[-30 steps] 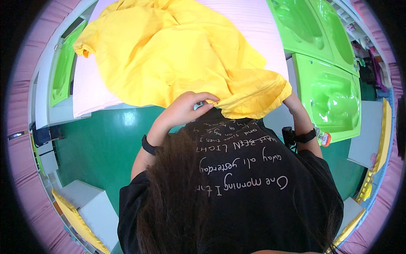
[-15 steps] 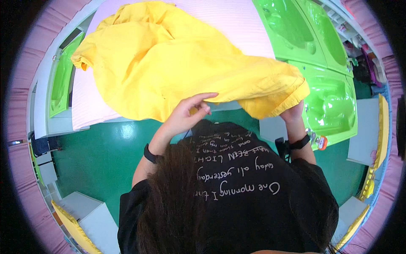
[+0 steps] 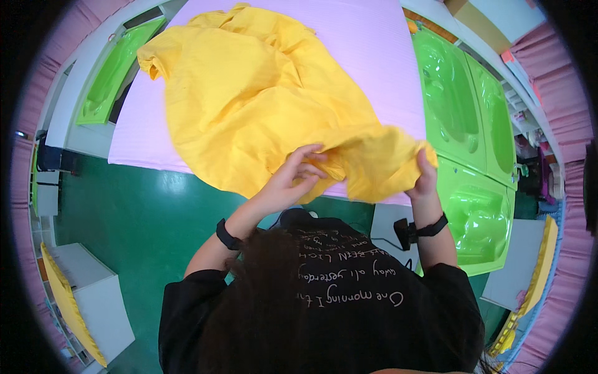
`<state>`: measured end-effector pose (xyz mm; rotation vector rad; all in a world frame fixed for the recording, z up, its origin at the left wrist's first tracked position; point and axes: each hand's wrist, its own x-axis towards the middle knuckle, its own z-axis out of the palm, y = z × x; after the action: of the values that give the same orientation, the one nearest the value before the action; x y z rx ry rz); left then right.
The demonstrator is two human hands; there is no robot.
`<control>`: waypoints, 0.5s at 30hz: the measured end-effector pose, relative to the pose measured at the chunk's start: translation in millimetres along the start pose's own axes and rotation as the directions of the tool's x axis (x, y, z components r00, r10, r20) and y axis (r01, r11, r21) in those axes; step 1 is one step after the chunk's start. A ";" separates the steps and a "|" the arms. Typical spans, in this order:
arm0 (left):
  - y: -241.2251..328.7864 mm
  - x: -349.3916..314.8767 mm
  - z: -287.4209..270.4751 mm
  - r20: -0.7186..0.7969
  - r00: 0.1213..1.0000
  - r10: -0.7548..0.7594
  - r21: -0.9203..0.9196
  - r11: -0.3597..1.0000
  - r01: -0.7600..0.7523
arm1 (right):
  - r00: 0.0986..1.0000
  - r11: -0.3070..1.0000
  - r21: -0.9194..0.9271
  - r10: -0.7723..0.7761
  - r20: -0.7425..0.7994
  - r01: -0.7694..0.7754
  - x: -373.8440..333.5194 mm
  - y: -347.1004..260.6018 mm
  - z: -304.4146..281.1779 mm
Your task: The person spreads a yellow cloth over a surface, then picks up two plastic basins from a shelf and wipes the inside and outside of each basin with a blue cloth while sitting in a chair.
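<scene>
A large crumpled yellow garment [image 3: 249, 106] lies spread over a pale pink table top [image 3: 367, 43], its near edge hanging over the table's front. My left hand [image 3: 296, 177] pinches the garment's lower edge near the middle, fingers curled into the cloth. My right hand [image 3: 427, 177] grips a bunched corner of the same garment at the right, lifted slightly off the table. Both wrists wear dark bands. My long dark hair and black printed shirt fill the bottom of the view.
Bright green moulded tubs [image 3: 461, 112] stand to the right of the table, another green tub [image 3: 109, 87] at the left. The floor [image 3: 143, 218] is dark green. A white cabinet with a yellow edge [image 3: 87, 305] sits at the lower left.
Both hands have lifted and pulled the garment's near edge outward; the right hand moved to the right with the bunched corner, and the cloth is spread wider across the table.
</scene>
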<state>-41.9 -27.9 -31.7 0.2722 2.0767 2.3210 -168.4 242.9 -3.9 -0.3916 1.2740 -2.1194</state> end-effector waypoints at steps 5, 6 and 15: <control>20.8 11.8 -20.8 0.382 0.921 -0.077 0.092 0.995 0.045 | 0.974 0.912 0.406 -0.038 0.222 -0.057 71.1 -52.9 63.6; 29.4 16.1 -16.2 0.475 0.880 -0.034 0.123 0.992 -0.029 | 0.965 0.899 0.436 -0.071 0.252 -0.048 80.6 -61.7 78.3; -65.0 55.7 -79.2 0.203 0.878 -0.433 -0.421 0.771 0.478 | 0.539 0.733 0.108 -0.583 0.607 0.671 122.5 -228.1 152.4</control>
<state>-114.5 -91.3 -97.3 -0.1248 1.2865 2.3236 -261.1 136.1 261.2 -1.6885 0.9438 -2.1353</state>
